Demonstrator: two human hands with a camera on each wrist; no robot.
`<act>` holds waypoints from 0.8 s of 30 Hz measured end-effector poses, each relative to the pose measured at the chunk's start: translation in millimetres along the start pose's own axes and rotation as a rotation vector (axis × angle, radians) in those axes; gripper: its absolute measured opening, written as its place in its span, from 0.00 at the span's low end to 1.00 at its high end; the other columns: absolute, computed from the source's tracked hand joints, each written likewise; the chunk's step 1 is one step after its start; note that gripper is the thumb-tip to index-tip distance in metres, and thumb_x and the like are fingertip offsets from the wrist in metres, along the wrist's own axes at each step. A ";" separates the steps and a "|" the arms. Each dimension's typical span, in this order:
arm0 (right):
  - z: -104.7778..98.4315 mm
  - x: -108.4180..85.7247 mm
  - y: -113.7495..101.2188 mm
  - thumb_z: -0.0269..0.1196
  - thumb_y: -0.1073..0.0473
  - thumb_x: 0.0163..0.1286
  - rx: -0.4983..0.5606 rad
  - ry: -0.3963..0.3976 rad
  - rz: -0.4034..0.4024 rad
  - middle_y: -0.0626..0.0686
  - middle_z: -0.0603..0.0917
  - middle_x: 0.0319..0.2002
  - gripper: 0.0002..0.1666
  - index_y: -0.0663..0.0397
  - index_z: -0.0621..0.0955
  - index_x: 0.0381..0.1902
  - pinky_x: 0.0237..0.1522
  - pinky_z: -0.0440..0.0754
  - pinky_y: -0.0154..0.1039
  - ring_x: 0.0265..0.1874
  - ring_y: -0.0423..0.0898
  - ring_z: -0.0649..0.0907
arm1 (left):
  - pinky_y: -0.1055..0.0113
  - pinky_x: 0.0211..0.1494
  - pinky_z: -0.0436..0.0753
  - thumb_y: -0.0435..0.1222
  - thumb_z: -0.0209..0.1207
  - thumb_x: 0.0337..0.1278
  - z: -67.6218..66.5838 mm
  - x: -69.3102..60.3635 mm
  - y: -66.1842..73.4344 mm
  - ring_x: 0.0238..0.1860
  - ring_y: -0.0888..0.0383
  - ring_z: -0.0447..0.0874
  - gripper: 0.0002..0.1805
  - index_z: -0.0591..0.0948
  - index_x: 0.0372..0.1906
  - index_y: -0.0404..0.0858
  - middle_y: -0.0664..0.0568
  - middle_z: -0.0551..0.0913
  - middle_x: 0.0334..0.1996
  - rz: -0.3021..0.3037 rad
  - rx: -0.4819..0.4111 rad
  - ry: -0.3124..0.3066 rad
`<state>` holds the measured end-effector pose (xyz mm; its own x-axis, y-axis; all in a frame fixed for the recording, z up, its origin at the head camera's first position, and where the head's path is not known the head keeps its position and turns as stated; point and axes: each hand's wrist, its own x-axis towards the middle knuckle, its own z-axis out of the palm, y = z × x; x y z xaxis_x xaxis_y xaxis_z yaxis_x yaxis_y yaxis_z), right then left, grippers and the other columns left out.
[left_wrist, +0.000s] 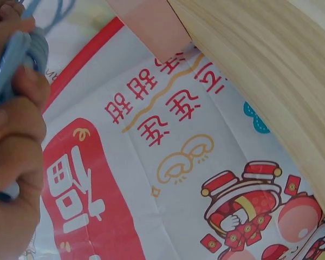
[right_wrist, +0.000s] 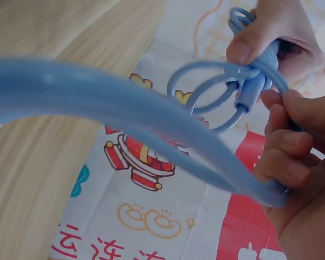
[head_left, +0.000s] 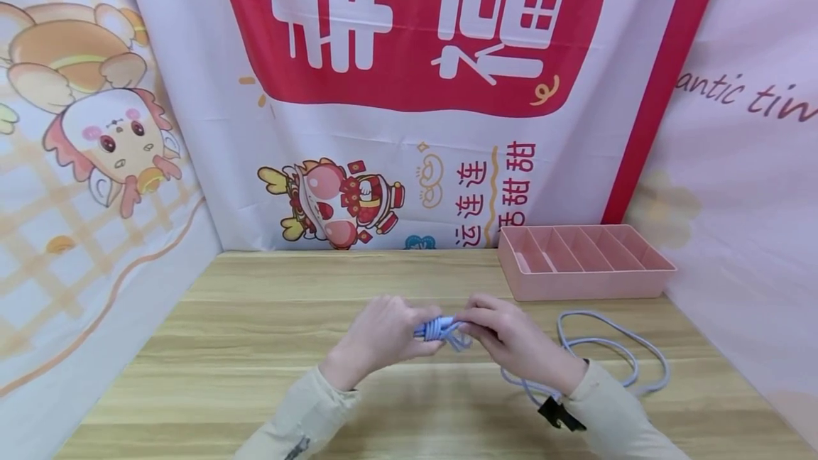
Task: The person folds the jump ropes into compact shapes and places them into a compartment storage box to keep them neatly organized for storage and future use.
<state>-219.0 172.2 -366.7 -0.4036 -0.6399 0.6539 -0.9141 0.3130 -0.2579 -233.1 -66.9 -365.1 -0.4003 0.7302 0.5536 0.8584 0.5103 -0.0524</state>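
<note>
A light-blue jump rope is between my two hands, part of it wound in tight coils (head_left: 436,329) around its own bundle. My left hand (head_left: 383,332) grips the bundle from the left, thumb and fingers curled around it. My right hand (head_left: 511,338) pinches the cord just to the right of the coils. In the right wrist view, small loops (right_wrist: 176,81) stick out beside a tube-like end piece (right_wrist: 251,93). A thick strand (right_wrist: 97,97) crosses that view close to the camera and runs into the right palm. The left palm hides much of the bundle.
Loose rope loops (head_left: 667,368) lie on the wooden table (head_left: 268,289) to the right, partly behind the right forearm. A pink divided box (head_left: 591,286) stands at the back right. Printed cloths (head_left: 409,140) hang behind and at both sides.
</note>
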 end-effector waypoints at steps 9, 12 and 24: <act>-7.5 -0.7 4.8 0.70 0.72 0.59 0.203 0.066 0.097 0.47 0.84 0.33 0.13 0.59 0.88 0.43 0.26 0.79 0.31 0.27 0.41 0.79 | 0.86 0.23 0.68 0.47 0.71 0.52 -0.9 3.0 2.5 0.18 0.77 0.70 0.17 0.87 0.46 0.44 0.62 0.83 0.24 0.102 -0.296 -0.026; -8.6 -1.2 4.3 0.65 0.75 0.62 0.282 0.067 0.189 0.51 0.86 0.34 0.13 0.62 0.86 0.44 0.31 0.83 0.36 0.30 0.44 0.84 | 0.86 0.24 0.69 0.45 0.71 0.52 -2.0 3.6 4.4 0.19 0.77 0.70 0.17 0.87 0.46 0.44 0.61 0.83 0.24 0.106 -0.323 -0.022; -16.4 -3.1 8.3 0.71 0.64 0.61 0.391 0.103 0.463 0.48 0.88 0.29 0.06 0.55 0.89 0.37 0.30 0.85 0.40 0.27 0.48 0.87 | 0.86 0.24 0.70 0.42 0.73 0.50 -5.7 6.3 11.5 0.19 0.77 0.71 0.19 0.86 0.48 0.39 0.60 0.82 0.22 0.153 -0.365 0.040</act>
<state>-224.6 188.3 -359.3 -0.7743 -0.4217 0.4718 -0.5993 0.2495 -0.7606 -223.9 -59.0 -357.5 -0.2524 0.7634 0.5945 0.9676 0.1966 0.1583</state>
